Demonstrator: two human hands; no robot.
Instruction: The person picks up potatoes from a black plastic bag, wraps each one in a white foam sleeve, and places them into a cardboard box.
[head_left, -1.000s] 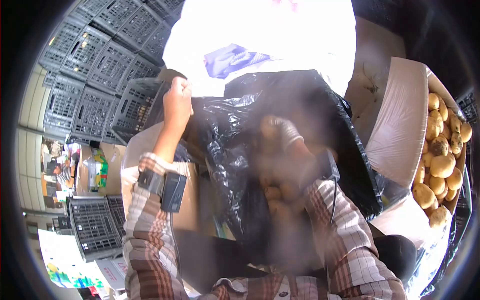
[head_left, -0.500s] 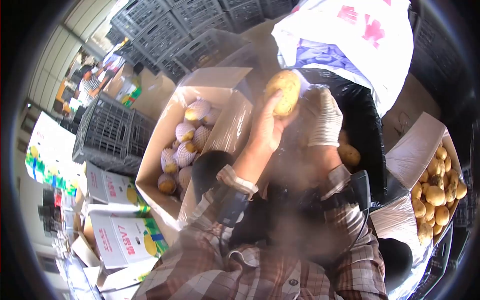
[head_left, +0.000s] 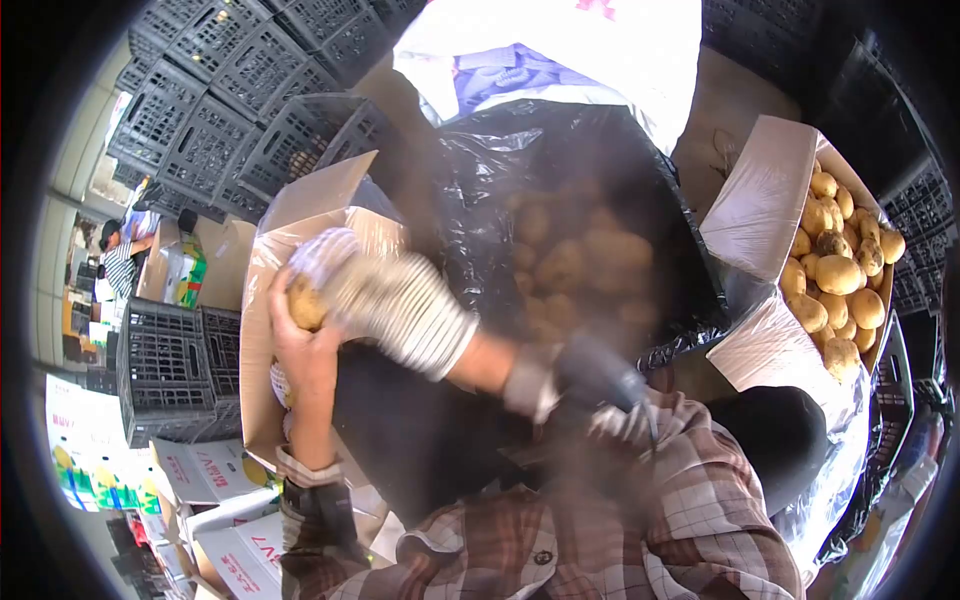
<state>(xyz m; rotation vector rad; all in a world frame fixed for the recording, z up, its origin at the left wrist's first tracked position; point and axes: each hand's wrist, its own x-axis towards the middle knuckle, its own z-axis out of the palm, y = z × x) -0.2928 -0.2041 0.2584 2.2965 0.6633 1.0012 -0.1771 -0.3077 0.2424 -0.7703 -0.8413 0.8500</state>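
One rounded yellow-brown potato (head_left: 306,304), at nine o'clock, sits in the half-closed bare left hand (head_left: 303,348), its white foam net (head_left: 324,250) liable to tear if the striped-gloved right hand (head_left: 408,312) (blurred; opening and grip unclear) tugs hard.

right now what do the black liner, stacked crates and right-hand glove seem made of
The black liner looks like thin, glossy plastic film: sharp creases and bright glints. The stacked crates seem rigid, dull grey plastic, with lattice sides. The glove is probably knitted fabric, matte and ribbed, though blur hides the fibre.
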